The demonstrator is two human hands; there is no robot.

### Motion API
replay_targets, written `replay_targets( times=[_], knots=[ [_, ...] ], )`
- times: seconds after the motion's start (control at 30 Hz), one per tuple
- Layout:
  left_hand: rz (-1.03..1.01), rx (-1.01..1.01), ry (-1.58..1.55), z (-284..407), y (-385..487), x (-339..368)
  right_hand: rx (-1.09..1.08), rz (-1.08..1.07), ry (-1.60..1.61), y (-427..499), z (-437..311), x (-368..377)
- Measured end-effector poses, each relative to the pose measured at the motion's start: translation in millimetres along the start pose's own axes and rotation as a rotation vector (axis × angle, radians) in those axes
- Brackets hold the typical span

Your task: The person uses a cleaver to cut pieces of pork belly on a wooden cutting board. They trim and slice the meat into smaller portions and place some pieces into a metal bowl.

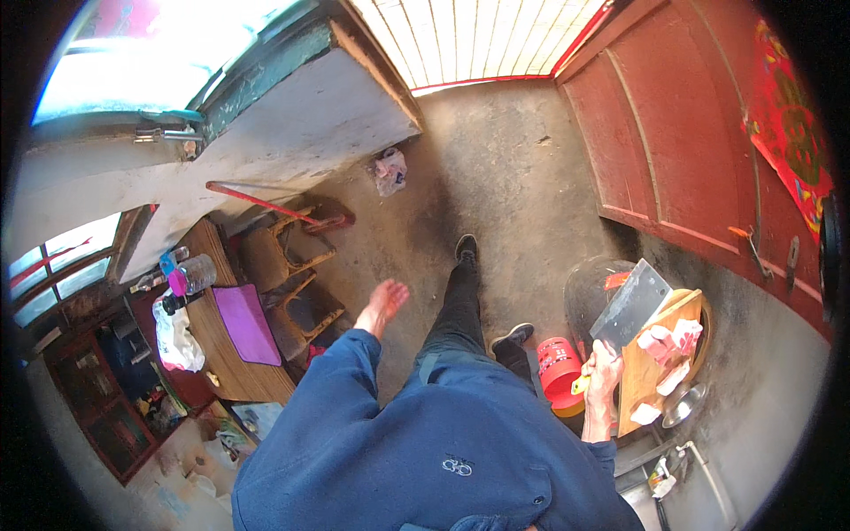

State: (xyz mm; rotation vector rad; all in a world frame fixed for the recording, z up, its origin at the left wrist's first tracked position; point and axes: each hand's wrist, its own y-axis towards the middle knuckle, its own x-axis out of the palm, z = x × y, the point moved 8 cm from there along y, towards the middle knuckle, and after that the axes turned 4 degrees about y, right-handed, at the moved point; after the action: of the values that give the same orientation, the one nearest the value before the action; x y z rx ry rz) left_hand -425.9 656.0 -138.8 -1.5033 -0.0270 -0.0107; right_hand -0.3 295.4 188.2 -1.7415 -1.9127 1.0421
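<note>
My right hand [603, 373] grips a cleaver by its yellow handle. The cleaver's broad grey blade [631, 305] points up and away, over the near edge of a wooden cutting board [636, 396]. Chunks of raw meat [669, 342] lie on the board, with a longer strip [673, 378] and a small pale piece [645, 414] closer to me. Nothing is in my left hand [387, 300], which hangs over the concrete floor with the fingers spread a little. A metal bowl [684, 405] stands beside the board.
A red bucket [559, 372] stands left of the board. Along the left are a wooden table [242, 381] with a purple mat [247, 324], chairs [292, 252] and a red-handled broom [262, 202]. A plastic bag [390, 171] lies near the wall. The red door [684, 133] is at right, a slatted curtain [485, 40] ahead.
</note>
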Motion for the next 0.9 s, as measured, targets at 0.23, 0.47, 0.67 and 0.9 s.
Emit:
replay_targets(
  times=[0.23, 0.47, 0.67, 0.9],
  knots=[
    [-0.086, 0.079, 0.367, -17, -20, 40, -0.005, -0.124, 0.388, -11, 58, -64],
    [-0.31, 0.32, 0.681, 29, -44, 212, 0.032, 0.082, 0.415, -37, 161, -182],
    [-0.429, 0.501, 1.01, -90, -138, 350, -0.117, 0.256, 0.336, -43, 255, -315],
    [-0.744, 0.769, 1.701, -381, -230, 475, -0.077, 0.553, 0.513, -75, 320, -464]
  ],
)
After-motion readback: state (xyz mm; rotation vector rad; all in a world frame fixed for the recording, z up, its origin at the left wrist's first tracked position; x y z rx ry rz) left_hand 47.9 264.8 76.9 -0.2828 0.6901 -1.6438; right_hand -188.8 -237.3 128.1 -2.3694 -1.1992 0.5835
